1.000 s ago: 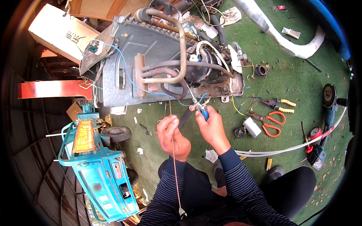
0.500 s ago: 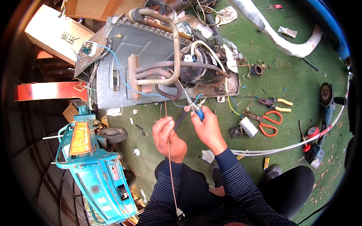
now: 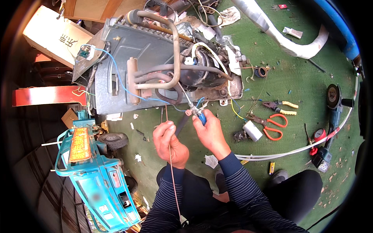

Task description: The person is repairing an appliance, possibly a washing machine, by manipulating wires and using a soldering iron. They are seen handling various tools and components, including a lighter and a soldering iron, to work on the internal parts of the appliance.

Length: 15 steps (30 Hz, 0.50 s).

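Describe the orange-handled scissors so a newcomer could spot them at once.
Start at the big grey metal unit lying on the green mat, then look just past its lower right corner. The orange-handled scissors lie there, right of the person's right hand. Their looped orange handles set them apart from the yellow-handled pliers above and the white cylinder beside them.

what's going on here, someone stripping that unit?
A person sits on green matting before an opened metal unit with pipes and a black compressor. The right hand holds blue-handled pliers at the wires by the compressor. The left hand pinches a thin rod. Orange scissors lie nearby.
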Tool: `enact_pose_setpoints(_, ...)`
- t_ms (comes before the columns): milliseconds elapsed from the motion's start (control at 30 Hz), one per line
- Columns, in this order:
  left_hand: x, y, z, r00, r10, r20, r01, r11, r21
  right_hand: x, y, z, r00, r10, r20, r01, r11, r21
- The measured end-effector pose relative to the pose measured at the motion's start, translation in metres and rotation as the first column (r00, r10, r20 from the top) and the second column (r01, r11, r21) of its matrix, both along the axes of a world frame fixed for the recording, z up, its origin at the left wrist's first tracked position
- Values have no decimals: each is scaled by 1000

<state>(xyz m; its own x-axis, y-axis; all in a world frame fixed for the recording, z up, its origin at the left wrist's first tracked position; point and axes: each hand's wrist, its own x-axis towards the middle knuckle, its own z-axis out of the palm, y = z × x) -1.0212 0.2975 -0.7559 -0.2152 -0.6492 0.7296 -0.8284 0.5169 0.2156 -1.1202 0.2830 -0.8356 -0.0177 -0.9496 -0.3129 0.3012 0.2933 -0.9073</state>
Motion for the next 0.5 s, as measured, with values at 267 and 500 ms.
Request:
enact_pose_setpoints(267,0,-1,-1,1000,-12,-15,13,1000,10,-3,-1,4,1000,-11,-7,11,1000,4)
enact_pose_setpoints(500,1,0,-2,1000,-17,-11,17,1000,1,-6,-1,6,1000,-6,-8,6,1000,4)
